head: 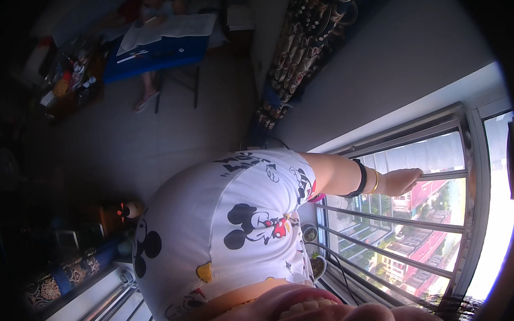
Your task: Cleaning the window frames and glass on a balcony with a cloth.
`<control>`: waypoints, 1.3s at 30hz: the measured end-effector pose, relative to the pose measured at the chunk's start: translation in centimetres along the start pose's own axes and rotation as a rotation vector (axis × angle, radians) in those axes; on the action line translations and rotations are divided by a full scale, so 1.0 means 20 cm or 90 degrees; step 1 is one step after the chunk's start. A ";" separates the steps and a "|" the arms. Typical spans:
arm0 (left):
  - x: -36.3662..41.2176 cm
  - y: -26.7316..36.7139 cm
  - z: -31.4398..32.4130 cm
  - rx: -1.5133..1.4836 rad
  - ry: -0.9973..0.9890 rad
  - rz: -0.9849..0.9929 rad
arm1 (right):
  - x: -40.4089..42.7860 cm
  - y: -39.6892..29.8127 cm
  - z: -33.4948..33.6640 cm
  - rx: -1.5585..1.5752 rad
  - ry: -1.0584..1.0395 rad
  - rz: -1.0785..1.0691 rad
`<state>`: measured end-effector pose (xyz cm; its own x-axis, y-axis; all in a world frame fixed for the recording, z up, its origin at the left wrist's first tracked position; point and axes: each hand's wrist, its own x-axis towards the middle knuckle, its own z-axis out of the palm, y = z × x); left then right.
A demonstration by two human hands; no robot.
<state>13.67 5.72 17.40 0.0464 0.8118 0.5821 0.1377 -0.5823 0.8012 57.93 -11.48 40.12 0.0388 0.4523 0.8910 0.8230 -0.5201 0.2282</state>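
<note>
My arm, in a short white sleeve with cartoon prints, reaches out to the right towards the barred window. A black band and a gold bangle circle its wrist. Closed around a horizontal metal window bar (442, 176) is my left hand (402, 181); its fingertips are partly hidden. My right hand is out of view. The printed white shirt (259, 228) fills the centre, and part of my face shows at the bottom edge. Two potted plants, one upper (310, 233) and one lower (316, 266), stand between my body and the window.
A patterned dark curtain (291, 61) hangs beside the window. Across the room, a person sits at a blue-topped table (164, 57) with a large sheet and pens on it. Cluttered items lie on a wooden surface (95, 92) beside it. A dark cable (343, 270) runs near the pots.
</note>
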 end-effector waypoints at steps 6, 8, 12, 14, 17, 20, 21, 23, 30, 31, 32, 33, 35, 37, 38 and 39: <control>0.00 0.02 -0.01 0.001 -0.036 -0.034 | 0.04 0.00 0.00 -0.016 -0.026 0.053; -0.02 0.01 -0.01 0.014 -0.050 -0.035 | 0.05 -0.02 -0.02 -0.020 -0.032 0.068; -0.03 0.03 0.00 0.004 -0.041 -0.014 | 0.07 -0.04 0.00 -0.030 -0.063 0.104; -0.03 0.04 0.00 0.010 -0.046 -0.018 | 0.07 -0.04 0.01 -0.033 -0.097 0.130; -0.01 0.04 0.02 0.003 -0.061 -0.013 | 0.08 0.11 0.10 -0.062 -0.135 0.151; 0.01 0.04 0.00 -0.006 -0.066 0.001 | 0.09 0.26 0.24 -0.392 -0.003 -0.154; 0.00 0.04 -0.01 -0.002 -0.061 0.006 | 0.10 0.23 0.20 -0.236 -0.021 -0.026; 0.00 0.03 -0.03 0.004 -0.050 0.010 | 0.13 0.27 0.27 -0.075 -0.040 0.096; -0.01 0.07 -0.03 0.006 -0.113 0.007 | 0.16 0.19 0.30 -0.018 0.118 -0.004; -0.01 0.07 -0.04 0.008 -0.113 0.007 | 0.15 0.11 0.27 -0.014 0.119 0.001; -0.01 0.08 -0.03 0.008 -0.111 0.013 | 0.14 0.03 0.23 -0.014 0.120 0.004; -0.01 0.09 -0.02 0.009 -0.113 0.021 | 0.13 -0.04 0.19 -0.018 0.126 0.008; -0.02 0.08 -0.03 0.012 -0.101 0.013 | 0.12 -0.23 0.15 -0.006 0.139 0.005; -0.02 0.09 -0.03 0.008 -0.094 0.027 | 0.10 -0.39 0.11 -0.003 0.154 0.002; -0.02 0.10 -0.03 0.008 -0.095 0.028 | 0.08 -0.48 0.09 -0.003 0.165 0.005; -0.01 0.12 -0.03 -0.007 -0.116 0.015 | 0.08 -0.55 0.07 -0.010 0.179 0.006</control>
<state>13.40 4.20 19.34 0.2277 0.7919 0.5666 0.1244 -0.6007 0.7897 49.74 -4.11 38.46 -0.1140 0.2289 0.9668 0.8144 -0.5358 0.2229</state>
